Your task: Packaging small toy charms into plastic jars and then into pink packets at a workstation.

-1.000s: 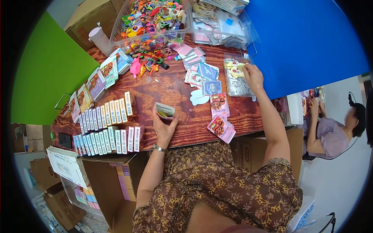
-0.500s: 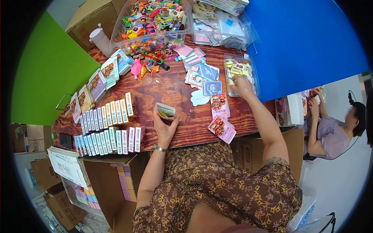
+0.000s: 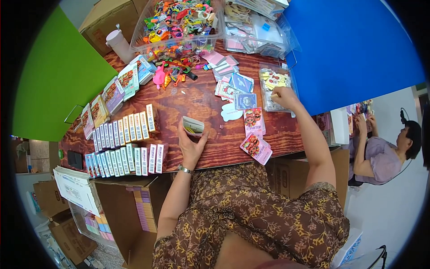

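My left hand holds a small open carton box upright on the wooden table, with yellow items showing inside it. My right hand reaches right to a small clear tray of yellow and white pieces and pinches one of them at the tray's near edge. Pink printed cards and blue cards lie between the two hands.
Rows of small upright boxes stand at the left. Two clear bins, one of colourful toys and one of packets, sit at the back. Green and blue dividers flank the table. Open cartons stand below. Another person works at the right.
My right hand drew back from the far side of the clear tray toward its near edge, closing on a piece. The left hand and its box stayed put.
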